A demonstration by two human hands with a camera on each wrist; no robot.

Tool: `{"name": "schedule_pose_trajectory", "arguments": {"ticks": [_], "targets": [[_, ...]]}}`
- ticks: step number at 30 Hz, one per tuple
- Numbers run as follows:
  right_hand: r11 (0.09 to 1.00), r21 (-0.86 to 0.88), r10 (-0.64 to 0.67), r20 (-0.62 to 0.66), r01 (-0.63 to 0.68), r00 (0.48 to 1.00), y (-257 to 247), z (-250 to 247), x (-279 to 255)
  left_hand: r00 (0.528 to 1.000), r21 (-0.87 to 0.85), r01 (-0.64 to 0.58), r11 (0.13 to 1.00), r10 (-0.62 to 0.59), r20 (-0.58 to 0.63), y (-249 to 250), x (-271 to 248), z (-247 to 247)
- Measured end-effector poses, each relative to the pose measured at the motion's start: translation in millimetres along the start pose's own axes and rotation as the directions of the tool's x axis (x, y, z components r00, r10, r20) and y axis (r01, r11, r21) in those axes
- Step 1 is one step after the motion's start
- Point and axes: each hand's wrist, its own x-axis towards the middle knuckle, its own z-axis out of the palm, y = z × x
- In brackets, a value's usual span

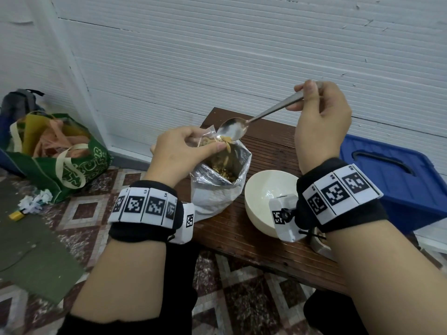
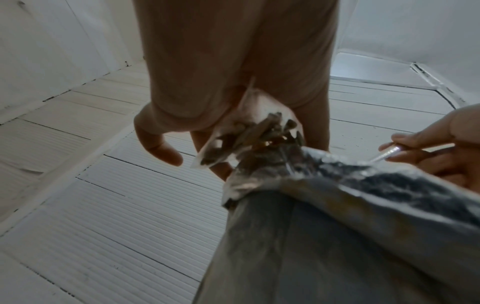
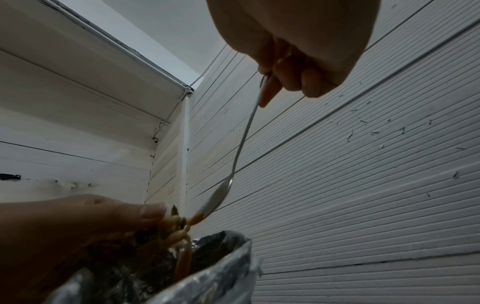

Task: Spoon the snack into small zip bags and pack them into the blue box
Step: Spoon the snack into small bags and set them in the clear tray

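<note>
Snack sticks (image 1: 226, 139) slide off the tilted spoon (image 1: 232, 128), its handle pinched by the right hand (image 1: 321, 117), into the zip bag (image 1: 206, 137) the left hand (image 1: 183, 146) pinches open above the foil pouch (image 1: 219, 180). Best keep the mouth wide beneath the spoon's tip, so strays drop into the pouch. The blue box (image 1: 391, 175) waits lidded beside the worktop (image 1: 266, 151).

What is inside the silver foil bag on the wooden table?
The foil bag stands open and holds brown and yellow snack pieces. The left hand and its small zip bag cover part of the opening, so its depth stays hidden.
</note>
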Motion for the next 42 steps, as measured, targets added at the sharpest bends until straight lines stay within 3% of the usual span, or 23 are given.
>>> {"name": "schedule_pose_trajectory", "arguments": {"ticks": [4, 8, 14, 17, 25, 30, 35, 42], "targets": [[0.997, -0.076, 0.010, -0.036, -0.013, 0.999, 6, -5, -2, 1.000, -0.014, -0.010, 1.000, 0.009, -0.028, 3, -3, -4], [0.984, -0.163, -0.048, 0.157, 0.074, 0.986, 11, 0, -18, 0.999, -0.016, -0.020, 1.000, 0.019, -0.031, 2, -3, -3], [0.882, -0.222, -0.276, 0.470, 0.415, 0.838, 26, 13, -50, 1.000, -0.017, 0.000, 1.000, -0.001, -0.020, 1, -3, -2], [0.846, -0.257, -0.283, 0.527, 0.467, 0.802, 31, 16, -60, 1.000, 0.003, -0.005, 1.000, 0.005, -0.022, 4, -4, -2], [0.946, -0.307, 0.030, 0.389, 0.099, 0.921, 34, 13, -51, 1.000, -0.014, 0.003, 1.000, -0.002, 0.008, 10, -7, -3], [0.948, -0.274, 0.238, 0.266, -0.163, 0.934, 35, 12, -45, 1.000, -0.011, -0.002, 1.000, 0.002, 0.014, 11, -8, -4], [0.926, -0.276, 0.304, 0.135, -0.259, 0.943, 34, 6, -36, 0.999, 0.008, -0.037, 0.999, 0.037, -0.009, 12, -9, -9], [0.923, -0.241, 0.311, 0.013, -0.299, 0.950, 27, -3, -15, 0.999, 0.024, -0.037, 0.999, 0.037, -0.008, 7, -9, -19]]}}
